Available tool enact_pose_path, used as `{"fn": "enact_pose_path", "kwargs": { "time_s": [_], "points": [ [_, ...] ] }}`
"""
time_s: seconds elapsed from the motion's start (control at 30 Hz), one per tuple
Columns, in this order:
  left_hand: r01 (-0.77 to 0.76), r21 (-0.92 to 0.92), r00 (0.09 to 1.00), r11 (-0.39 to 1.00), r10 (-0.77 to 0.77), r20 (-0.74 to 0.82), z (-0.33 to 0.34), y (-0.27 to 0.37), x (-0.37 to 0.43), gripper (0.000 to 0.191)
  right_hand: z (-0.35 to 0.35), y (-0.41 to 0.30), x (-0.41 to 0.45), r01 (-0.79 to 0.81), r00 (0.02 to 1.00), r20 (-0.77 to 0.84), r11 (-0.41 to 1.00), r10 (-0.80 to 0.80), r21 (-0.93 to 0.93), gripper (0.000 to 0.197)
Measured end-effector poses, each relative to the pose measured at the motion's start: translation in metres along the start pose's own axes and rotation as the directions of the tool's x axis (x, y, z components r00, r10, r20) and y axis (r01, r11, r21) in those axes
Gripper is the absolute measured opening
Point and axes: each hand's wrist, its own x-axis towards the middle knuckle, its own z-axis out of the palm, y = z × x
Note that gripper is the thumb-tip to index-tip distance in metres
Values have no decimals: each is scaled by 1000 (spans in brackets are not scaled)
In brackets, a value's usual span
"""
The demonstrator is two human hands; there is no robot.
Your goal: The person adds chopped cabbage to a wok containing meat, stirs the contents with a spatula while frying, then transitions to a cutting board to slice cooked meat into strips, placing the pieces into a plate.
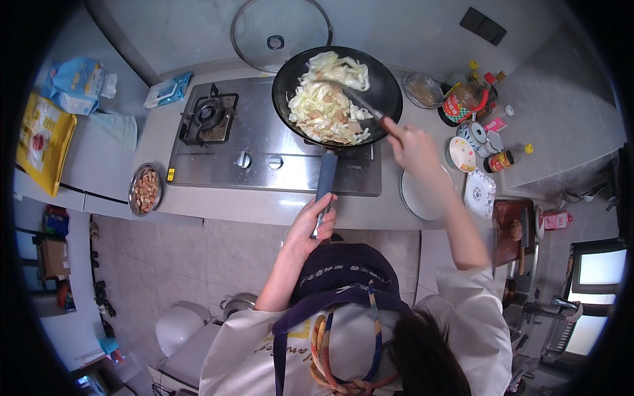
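My left hand (312, 222) is closed around the grey-blue handle (327, 173) of a black frying pan (387, 99). The pan sits over the right side of a stainless steel gas hob (277, 128). Chopped cabbage (317, 106) with pale brown slices, perhaps meat, fills its left and middle part. In my right hand (413, 146) is a spatula or turner (364, 103) with a brown grip and a metal shaft. Its working end is among the cabbage, mostly hidden by the food.
A glass lid (252, 37) leans on the wall behind the pan. Sauce bottles (458, 104), a small bowl (461, 154) and a white plate (421, 198) stand right. Leftward are a bare burner (206, 114) and a metal bowl of nuts or similar pieces (146, 190). A cleaver (524, 232) lies far right.
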Motion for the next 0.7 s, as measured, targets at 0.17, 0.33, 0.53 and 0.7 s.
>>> {"fn": "enact_pose_path", "kwargs": {
  "time_s": [0.17,0.33,0.53,0.7],
  "points": [
    [-7,-30,1000,1000,7,8,-3,-2,0,19,-94,-33,-22,86,978,201,983,-53,-161,40],
    [-9,-37,1000,999,9,0,-6,-4,0,19,-155,-65,-51,104,947,320,972,-32,-209,38],
    [-18,-38,1000,999,17,-21,1,-3,-1,19,-62,-26,-12,-1,987,154,974,37,-225,32],
    [-8,-34,1000,999,7,-15,0,-3,0,19,1,-17,-3,-40,999,11,986,43,-164,39]
  ]
}}
